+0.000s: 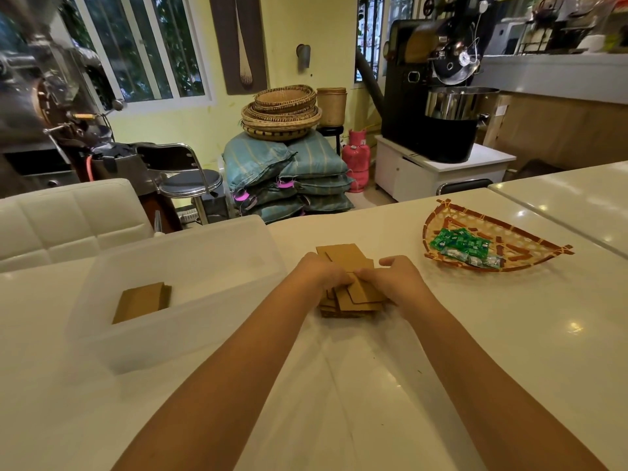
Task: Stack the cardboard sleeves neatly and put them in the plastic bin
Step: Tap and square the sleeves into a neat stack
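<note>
A loose pile of cardboard sleeves (351, 294) lies on the white counter (509, 334), just to the right of the plastic bin (190, 321). Both hands are set on the pile. The left hand (321, 271) is pressed onto its left portion with the fingers curled over the sleeves. The right hand (396, 278) covers the right portion, with the fingers closed onto the top sheets. Each grip is therefore closed on the sleeves; no gap between fingers and cardboard is visible.

The sleeves are judged to be light, thin and moderately stiff. They are flat-folded, so they are expected to slide over one another easily and to fan out when lifted loosely. The pile should be taken by its two opposite short edges and squeezed inward, so that the sheets are squared before the lift. Creasing is likely if the flat faces are pinched hard.

Count: one bin, translucent and open-topped. One stack (142, 302) is already inside it, against the near wall. One unsorted pile is on the counter; the number of sleeves in it cannot be told, because the sheets overlap and the hands hide part of them. One woven tray (441, 212) with green packets (458, 244) stands well apart on the right.
</note>
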